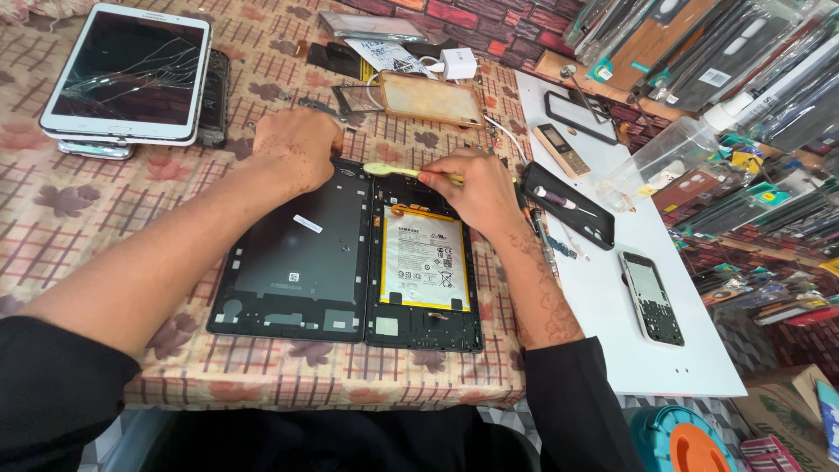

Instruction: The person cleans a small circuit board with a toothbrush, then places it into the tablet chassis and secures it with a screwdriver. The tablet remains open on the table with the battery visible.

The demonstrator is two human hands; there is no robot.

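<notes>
Black sleeves (52,385) nearest; opened tablet (424,262) with its detached back cover (301,253) on the table (105,218). Right hand (476,188) pinches a yellow-green toothbrush (393,170) over the tablet's top edge; left hand (297,144) presses the cover, fingers curled.

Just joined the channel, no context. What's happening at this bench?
A person is working on an opened tablet lying on a patterned tablecloth. Its battery is exposed, and the removed back cover lies inside-up right beside it. The right hand holds a yellow-green toothbrush with the head over the tablet's top edge. The left hand rests at the back cover's top edge. A tablet with a cracked screen sits at the far left, and a black tray with a screwdriver to the right.
</notes>
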